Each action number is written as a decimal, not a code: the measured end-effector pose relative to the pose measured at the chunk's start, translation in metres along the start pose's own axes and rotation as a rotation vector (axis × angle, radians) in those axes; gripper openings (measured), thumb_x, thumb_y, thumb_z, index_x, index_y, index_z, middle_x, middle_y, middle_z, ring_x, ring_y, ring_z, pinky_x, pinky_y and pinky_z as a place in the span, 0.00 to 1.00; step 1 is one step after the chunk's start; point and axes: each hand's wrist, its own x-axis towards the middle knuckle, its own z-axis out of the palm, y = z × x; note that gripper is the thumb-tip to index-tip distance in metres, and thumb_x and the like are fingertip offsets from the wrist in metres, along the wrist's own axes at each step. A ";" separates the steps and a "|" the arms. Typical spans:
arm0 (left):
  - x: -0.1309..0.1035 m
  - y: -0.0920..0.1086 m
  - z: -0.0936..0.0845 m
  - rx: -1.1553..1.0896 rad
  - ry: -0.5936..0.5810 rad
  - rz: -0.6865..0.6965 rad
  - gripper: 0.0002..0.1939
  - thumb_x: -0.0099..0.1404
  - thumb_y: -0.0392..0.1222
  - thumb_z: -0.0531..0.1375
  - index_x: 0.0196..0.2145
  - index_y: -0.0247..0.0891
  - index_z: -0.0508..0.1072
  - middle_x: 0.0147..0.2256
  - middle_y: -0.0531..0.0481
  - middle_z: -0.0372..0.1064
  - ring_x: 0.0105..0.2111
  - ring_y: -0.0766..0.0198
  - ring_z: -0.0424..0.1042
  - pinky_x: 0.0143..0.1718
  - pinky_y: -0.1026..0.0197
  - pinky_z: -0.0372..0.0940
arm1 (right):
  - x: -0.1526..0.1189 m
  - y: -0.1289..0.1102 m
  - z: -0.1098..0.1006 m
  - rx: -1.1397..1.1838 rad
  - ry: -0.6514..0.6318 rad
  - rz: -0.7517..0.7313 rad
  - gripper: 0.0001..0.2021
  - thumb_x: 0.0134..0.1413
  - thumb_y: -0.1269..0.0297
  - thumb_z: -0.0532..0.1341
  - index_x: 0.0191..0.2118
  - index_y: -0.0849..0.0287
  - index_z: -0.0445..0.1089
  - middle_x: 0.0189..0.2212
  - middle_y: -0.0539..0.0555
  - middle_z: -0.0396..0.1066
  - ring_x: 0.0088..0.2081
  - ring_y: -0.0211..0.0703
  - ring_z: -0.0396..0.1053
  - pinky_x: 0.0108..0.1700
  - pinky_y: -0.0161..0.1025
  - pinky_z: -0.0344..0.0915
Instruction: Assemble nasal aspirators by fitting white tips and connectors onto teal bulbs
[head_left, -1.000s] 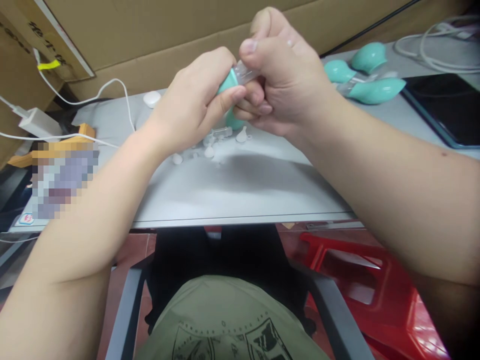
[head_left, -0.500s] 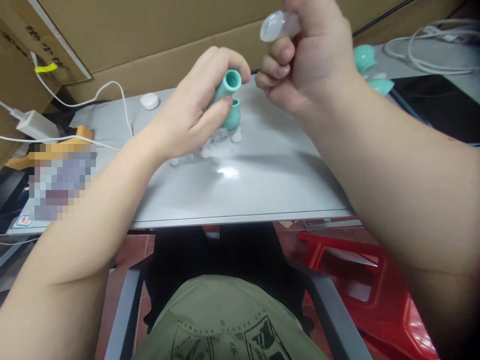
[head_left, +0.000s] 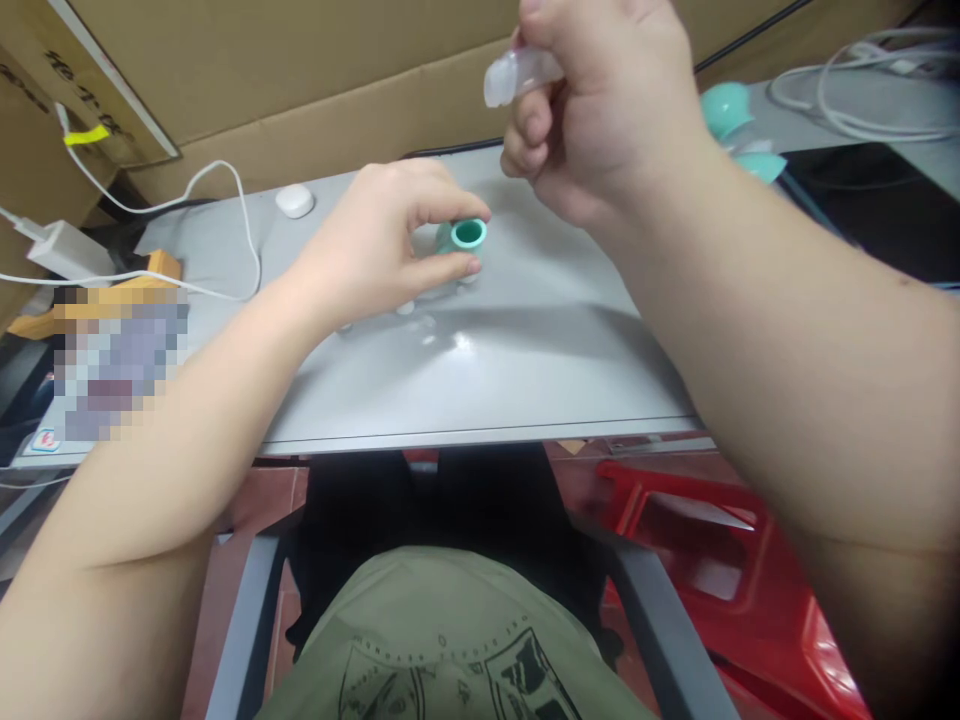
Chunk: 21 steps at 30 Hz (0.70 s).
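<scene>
My left hand (head_left: 409, 235) is low over the table, its thumb and fingers curled around a teal hollow piece (head_left: 469, 236) with a round rim. The mouth of that piece faces up and towards me; its lower part is mostly hidden. Several small white and clear plastic parts lie partly covered beneath the hand, among them a white one (head_left: 406, 307). Higher up and to the right, my right hand (head_left: 592, 110) is closed around a translucent plastic tube (head_left: 517, 78), whose end sticks out to the left. The tube is clear of the table.
Teal rounded pieces (head_left: 726, 110) and a black tablet (head_left: 877, 210) lie at the right, with coiled white cables (head_left: 840, 100) behind. A small white case (head_left: 295, 201), a wooden stand (head_left: 161, 268) and a charger (head_left: 71, 250) are at the left. Cardboard (head_left: 300, 80) walls the back.
My left hand has moved down to the table, and only one teal opening shows now instead of two. My right hand has shifted slightly left, and the translucent tube has turned and lowered.
</scene>
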 end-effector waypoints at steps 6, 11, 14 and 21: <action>-0.001 -0.014 0.000 0.091 -0.060 0.028 0.10 0.70 0.51 0.70 0.46 0.53 0.90 0.40 0.46 0.89 0.40 0.43 0.85 0.54 0.33 0.79 | -0.004 0.004 0.001 -0.095 -0.095 -0.048 0.21 0.83 0.76 0.56 0.31 0.56 0.60 0.21 0.44 0.55 0.19 0.34 0.52 0.21 0.35 0.47; -0.004 -0.020 0.001 0.131 -0.117 0.066 0.10 0.69 0.48 0.70 0.45 0.52 0.90 0.36 0.46 0.86 0.43 0.43 0.84 0.61 0.27 0.75 | -0.008 0.004 -0.003 -0.201 -0.157 0.000 0.18 0.78 0.69 0.62 0.31 0.55 0.63 0.28 0.49 0.70 0.22 0.34 0.56 0.24 0.38 0.52; -0.005 -0.023 0.002 0.136 -0.128 0.055 0.09 0.69 0.47 0.69 0.44 0.51 0.90 0.37 0.45 0.85 0.44 0.41 0.85 0.62 0.25 0.75 | -0.011 0.001 -0.006 -0.305 -0.247 0.066 0.14 0.72 0.61 0.67 0.33 0.52 0.67 0.25 0.49 0.69 0.25 0.36 0.60 0.29 0.39 0.60; -0.008 -0.032 -0.001 0.087 -0.080 0.016 0.17 0.66 0.56 0.76 0.50 0.52 0.88 0.39 0.47 0.89 0.43 0.40 0.87 0.63 0.19 0.74 | -0.014 0.000 -0.004 -0.257 -0.330 0.028 0.17 0.80 0.71 0.60 0.33 0.58 0.68 0.20 0.47 0.67 0.17 0.34 0.59 0.18 0.35 0.53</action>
